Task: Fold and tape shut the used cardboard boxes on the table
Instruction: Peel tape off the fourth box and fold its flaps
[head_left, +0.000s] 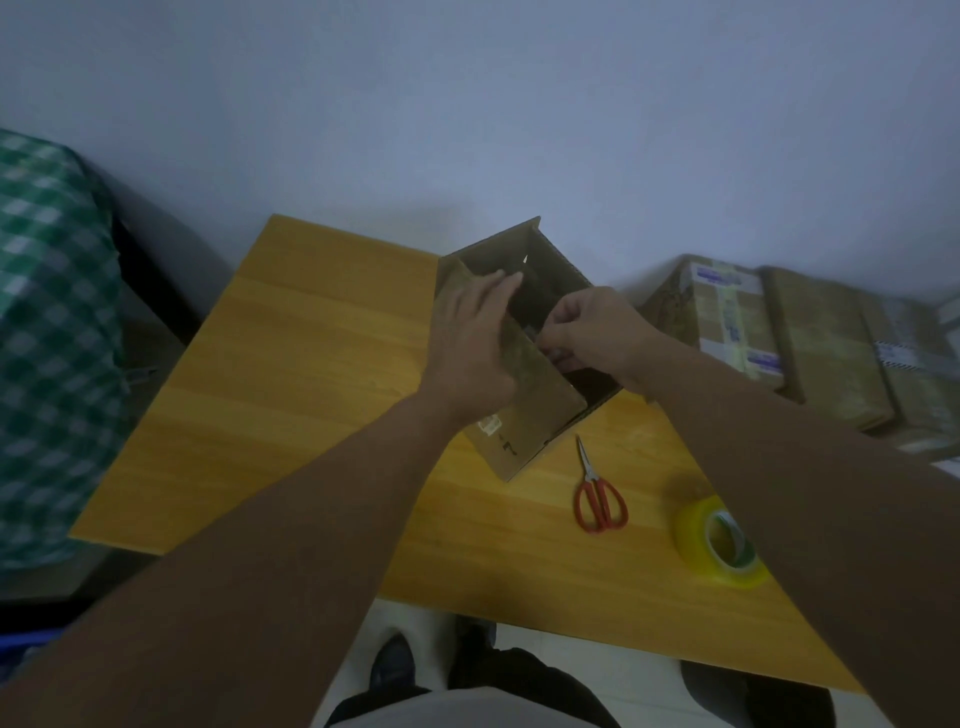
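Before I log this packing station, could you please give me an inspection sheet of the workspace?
Surface: wooden table, light grain.
Job's things: cardboard box open on top, flaps not yet closed; scissors and tape roll lying to its right, nearer the person.
Clutter: nothing seen.
Grippers: left hand flat on a flap; right hand pinches at that flap's edge.
Cables: nothing seen.
Surroundings: taped boxes stacked on the right, checked cloth on the left, plain wall behind.

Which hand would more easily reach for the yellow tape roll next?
Probably right. The tape roll lies to the right, beside the right forearm, while the left hand lies flat on the cardboard box flap.
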